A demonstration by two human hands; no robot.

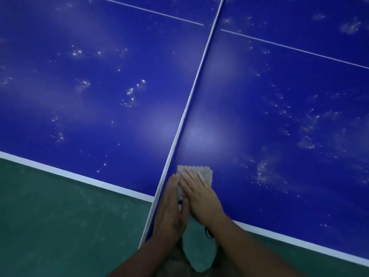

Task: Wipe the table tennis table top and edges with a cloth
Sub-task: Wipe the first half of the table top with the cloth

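— The hands?
— The right hand (200, 195) lies flat, fingers straight, pressing a grey cloth (206, 172) onto the table tennis table (99, 100). The left hand (171, 208), fingers also straight, touches the cloth's left side.
— And where's the cloth?
— At the table's near edge, just right of the white strip (192, 96) between the blue halves.

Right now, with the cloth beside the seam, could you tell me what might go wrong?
The cloth is small against the white specks scattered over both halves of the table, so patches may be missed.
The left hand lies along the seam; fingers or cloth might snag there.
The right hand presses flat, so the cloth could slip.
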